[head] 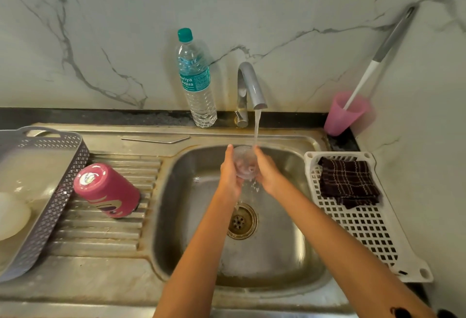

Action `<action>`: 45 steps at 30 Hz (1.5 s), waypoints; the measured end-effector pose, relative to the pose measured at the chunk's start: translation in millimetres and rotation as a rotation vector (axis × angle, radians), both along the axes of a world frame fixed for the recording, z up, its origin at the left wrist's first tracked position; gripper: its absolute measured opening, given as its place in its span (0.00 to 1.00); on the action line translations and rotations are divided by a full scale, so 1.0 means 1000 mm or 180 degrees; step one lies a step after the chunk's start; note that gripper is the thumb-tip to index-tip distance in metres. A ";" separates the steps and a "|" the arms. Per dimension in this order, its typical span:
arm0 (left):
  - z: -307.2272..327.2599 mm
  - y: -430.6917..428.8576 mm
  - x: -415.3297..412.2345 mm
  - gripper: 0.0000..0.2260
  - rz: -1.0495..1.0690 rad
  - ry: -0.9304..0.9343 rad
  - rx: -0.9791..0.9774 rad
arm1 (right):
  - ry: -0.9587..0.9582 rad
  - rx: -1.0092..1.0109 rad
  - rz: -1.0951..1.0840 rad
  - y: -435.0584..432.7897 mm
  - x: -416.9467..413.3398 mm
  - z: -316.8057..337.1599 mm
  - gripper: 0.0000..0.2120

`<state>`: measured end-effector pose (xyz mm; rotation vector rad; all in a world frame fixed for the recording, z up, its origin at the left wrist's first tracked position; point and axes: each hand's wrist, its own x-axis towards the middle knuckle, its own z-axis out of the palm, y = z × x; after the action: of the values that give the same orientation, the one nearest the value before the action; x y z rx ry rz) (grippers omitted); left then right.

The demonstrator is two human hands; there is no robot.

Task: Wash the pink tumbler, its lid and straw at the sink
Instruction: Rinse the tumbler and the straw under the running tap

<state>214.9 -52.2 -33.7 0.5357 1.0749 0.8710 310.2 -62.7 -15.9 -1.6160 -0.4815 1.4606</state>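
The clear round lid [244,163] is held between my left hand [230,174] and my right hand [267,171] over the steel sink [282,242], under the water running from the tap [249,85]. Water spills off the lid toward the drain [241,221]. The pink tumbler [107,190] stands upside down on the ribbed drainboard to the left. A metal straw [155,140] lies on the sink's back ledge, behind the drainboard.
A grey perforated basket [58,189] with white dishes sits at far left. A water bottle [196,78] stands behind the sink. At right, a white slotted tray [365,229] holds a dark checked cloth [349,182]; a pink cup [344,113] holds a brush.
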 end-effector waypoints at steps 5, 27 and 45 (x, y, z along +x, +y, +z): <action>-0.006 0.005 0.002 0.27 0.0142 0.0099 -0.0042 | -0.0346 0.0506 0.0007 -0.011 -0.011 -0.020 0.16; 0.023 0.012 0.016 0.14 -0.0373 0.1306 0.0118 | -0.0064 -0.0507 -0.0338 0.013 -0.004 0.004 0.18; 0.018 0.015 0.008 0.13 0.0044 0.0590 -0.0125 | -0.1132 0.0635 -0.0006 0.011 -0.003 0.012 0.07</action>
<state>223.0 -37.7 -15.3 0.5851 1.2632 0.8223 306.8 -51.3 -4.1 -1.7160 -0.7996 1.0856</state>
